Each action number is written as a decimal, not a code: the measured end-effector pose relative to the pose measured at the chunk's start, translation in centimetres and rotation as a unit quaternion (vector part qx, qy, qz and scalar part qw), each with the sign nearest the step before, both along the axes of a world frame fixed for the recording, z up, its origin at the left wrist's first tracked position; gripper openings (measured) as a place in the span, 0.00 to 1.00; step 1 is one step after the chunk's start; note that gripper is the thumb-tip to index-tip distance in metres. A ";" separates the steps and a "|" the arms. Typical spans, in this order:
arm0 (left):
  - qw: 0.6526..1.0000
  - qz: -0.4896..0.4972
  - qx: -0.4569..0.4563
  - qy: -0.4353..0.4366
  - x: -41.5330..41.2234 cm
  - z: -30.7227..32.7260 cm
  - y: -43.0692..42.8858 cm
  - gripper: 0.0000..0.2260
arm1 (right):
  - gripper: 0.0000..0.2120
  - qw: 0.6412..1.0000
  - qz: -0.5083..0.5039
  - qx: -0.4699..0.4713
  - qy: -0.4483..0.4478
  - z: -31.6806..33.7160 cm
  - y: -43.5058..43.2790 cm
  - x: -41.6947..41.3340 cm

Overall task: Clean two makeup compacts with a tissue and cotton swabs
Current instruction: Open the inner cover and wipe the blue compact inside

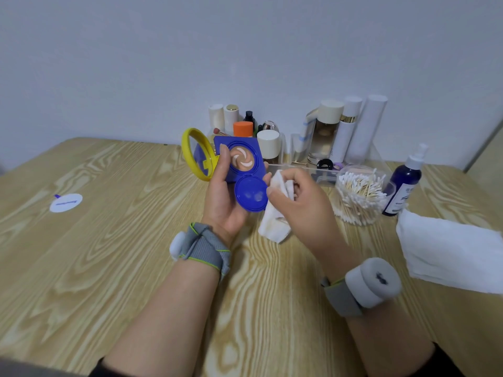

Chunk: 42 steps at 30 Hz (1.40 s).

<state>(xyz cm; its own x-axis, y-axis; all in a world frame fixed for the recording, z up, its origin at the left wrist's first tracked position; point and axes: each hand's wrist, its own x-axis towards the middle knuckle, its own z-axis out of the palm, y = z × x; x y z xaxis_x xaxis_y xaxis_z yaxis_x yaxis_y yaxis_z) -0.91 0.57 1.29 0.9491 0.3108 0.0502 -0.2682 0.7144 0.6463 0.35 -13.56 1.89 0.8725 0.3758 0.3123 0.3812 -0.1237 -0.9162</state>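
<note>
Left hand (221, 197) grips open blue compact (239, 161) above desk (109, 254); swirled powder pan exposed, inner lid down. Right hand (296, 202) pinches stained tissue (275, 221) beside it.

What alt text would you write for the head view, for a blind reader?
The left hand holds an open blue compact above a wooden table while the right hand pinches a tissue beside it. A jar of cotton swabs stands at right.

Your blue compact (253, 146) is open and upright, its yellow mirror lid (187, 148) swung left. The stained, crumpled tissue (273, 227) is just beside its round inner flap (251, 194).
</note>
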 end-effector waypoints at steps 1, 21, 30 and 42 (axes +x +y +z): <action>1.000 -0.003 -0.002 -0.009 0.0 0.0 -0.1 0.27 | 0.03 1.000 -0.003 -0.024 -0.011 -0.2 0.1 0.1; 0.992 -0.116 -0.039 -0.014 0.5 -0.7 -1.0 0.32 | 0.13 0.992 0.041 -0.027 -0.114 -0.7 1.1 -0.3; 0.996 -0.091 -0.004 -0.019 0.3 -0.5 -1.4 0.30 | 0.14 0.994 -0.024 -0.059 -0.088 -1.0 0.7 0.4; 0.998 -0.067 0.010 -0.009 0.8 -0.9 -1.0 0.34 | 0.12 0.994 0.008 -0.048 -0.098 -0.9 0.9 0.1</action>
<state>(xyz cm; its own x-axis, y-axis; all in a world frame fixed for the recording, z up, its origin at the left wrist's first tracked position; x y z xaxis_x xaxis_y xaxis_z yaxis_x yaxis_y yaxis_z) -0.15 -0.42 0.44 0.9808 0.1808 0.0731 -0.1838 0.7317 0.6564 0.43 -12.68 1.01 0.7922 0.4253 0.4377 0.5539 -0.2000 -0.8082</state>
